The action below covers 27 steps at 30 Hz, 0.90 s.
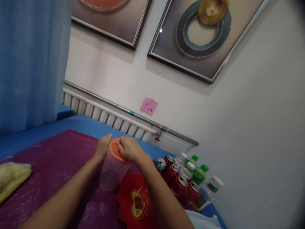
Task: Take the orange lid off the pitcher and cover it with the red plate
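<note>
A clear plastic pitcher with an orange lid stands tilted on the purple plastic sheet, no contents visible inside. My left hand is against the pitcher's far left side near the top, its fingers mostly hidden behind it. Curled at the right edge of the lid is my right hand, closed on the pitcher's top; whether it grips a handle or the lid rim is hidden. Beside the pitcher, partly under my right forearm, lies a red scalloped tray with a gold heart print.
Several open drink cans and plastic bottles crowd the right side near the wall. A yellowish cloth lies at left on the purple sheet. Behind are a radiator, a pipe and a blue curtain.
</note>
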Motion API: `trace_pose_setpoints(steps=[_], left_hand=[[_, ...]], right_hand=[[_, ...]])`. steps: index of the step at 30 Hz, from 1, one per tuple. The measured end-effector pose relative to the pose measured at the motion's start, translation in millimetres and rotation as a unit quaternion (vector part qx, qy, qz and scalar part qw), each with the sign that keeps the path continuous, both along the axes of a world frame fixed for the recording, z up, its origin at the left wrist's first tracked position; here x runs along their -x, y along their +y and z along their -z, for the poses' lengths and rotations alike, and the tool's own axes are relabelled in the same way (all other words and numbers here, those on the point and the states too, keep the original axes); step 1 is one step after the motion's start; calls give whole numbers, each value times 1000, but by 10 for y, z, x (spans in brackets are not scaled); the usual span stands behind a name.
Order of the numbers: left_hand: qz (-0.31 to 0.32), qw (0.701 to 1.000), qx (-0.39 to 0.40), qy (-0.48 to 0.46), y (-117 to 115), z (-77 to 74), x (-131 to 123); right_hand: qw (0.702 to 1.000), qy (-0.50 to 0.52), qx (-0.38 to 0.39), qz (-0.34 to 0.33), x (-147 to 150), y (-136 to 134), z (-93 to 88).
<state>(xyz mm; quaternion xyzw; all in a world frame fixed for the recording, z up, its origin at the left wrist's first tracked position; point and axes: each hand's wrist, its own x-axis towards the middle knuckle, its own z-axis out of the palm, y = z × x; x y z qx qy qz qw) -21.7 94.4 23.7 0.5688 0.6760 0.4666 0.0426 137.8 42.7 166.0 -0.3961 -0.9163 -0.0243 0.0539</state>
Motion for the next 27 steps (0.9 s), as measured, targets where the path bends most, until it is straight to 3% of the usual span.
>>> trace_pose_setpoints(steps=[10, 19, 27], left_hand=[[-8, 995, 59, 86, 3, -25, 13], [-1, 992, 57, 113, 33, -27, -29], [3, 994, 29, 102, 28, -14, -25]], right_hand=[[995, 74, -10, -72, -96, 97, 82], [993, 97, 0, -65, -197, 90, 71], [999, 43, -10, 5, -175, -29, 6]])
